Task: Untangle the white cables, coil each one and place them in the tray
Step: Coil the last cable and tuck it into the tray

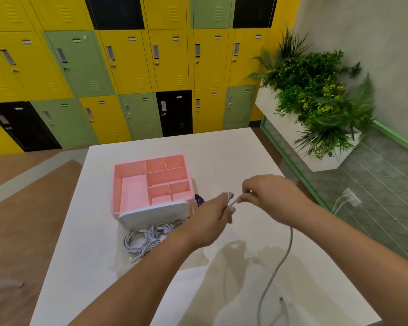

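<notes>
Both my hands are raised above the white table (222,151), holding one white cable (283,256). My left hand (212,216) grips a few loops of it wound around the fingers. My right hand (266,194) pinches the cable just beside them. The rest of the cable hangs down from my hands and trails over the table toward its front edge, where its plug end lies. A clear tray (121,260) to the left of my left forearm holds several coiled white cables (146,237).
A pink compartment organiser (130,168) stands behind the tray, with a white lid (154,214) leaning at its front. A purple object (199,200) shows behind my left hand. Lockers line the far wall; a planter stands at the right.
</notes>
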`<action>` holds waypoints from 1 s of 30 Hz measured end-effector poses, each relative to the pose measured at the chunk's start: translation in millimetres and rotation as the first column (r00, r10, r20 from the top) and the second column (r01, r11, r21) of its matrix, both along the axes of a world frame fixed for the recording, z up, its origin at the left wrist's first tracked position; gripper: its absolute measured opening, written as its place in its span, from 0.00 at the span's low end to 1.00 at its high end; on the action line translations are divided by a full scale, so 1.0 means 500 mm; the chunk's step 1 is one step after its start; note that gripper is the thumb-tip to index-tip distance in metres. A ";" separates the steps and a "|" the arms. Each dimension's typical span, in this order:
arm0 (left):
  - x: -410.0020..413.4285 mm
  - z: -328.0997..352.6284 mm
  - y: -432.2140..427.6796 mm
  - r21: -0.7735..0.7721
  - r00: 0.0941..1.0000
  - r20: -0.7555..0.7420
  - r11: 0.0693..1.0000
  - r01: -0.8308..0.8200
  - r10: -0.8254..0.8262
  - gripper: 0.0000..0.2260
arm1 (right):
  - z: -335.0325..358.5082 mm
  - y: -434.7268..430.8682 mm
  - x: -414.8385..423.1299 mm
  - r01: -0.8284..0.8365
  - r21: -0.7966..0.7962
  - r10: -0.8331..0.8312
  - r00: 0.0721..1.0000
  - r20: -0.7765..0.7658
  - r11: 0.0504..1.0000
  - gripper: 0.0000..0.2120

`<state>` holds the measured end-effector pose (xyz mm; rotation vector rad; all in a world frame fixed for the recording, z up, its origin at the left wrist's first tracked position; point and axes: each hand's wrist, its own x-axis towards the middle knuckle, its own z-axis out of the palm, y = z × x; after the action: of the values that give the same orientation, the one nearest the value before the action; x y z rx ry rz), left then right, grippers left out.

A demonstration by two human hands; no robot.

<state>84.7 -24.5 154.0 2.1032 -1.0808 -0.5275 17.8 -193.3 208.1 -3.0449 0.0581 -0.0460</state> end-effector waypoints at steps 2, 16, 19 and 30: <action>0.007 -0.001 0.004 -0.052 0.999 0.007 0.997 -0.049 0.049 0.10 | 0.007 -0.014 0.008 -0.031 -0.017 0.032 0.998 0.057 0.999 0.13; 0.023 0.029 0.012 -0.311 0.884 -0.449 0.905 -0.290 0.129 0.10 | -0.028 -0.033 0.074 -0.017 0.182 -0.035 0.961 0.276 0.983 0.07; 0.026 0.039 0.010 -0.353 0.814 -0.574 0.870 -0.344 0.090 0.11 | -0.046 -0.035 0.078 0.128 0.419 -0.206 0.968 0.147 0.899 0.08; 0.053 0.070 -0.028 -0.460 0.730 -0.683 0.788 -0.409 -0.021 0.13 | -0.105 0.054 0.029 0.259 0.558 -0.219 0.966 -0.139 0.789 0.19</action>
<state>111.2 -38.3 188.9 1.2804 -0.4763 -0.6554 32.3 -166.2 155.6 -2.4119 0.3910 0.0491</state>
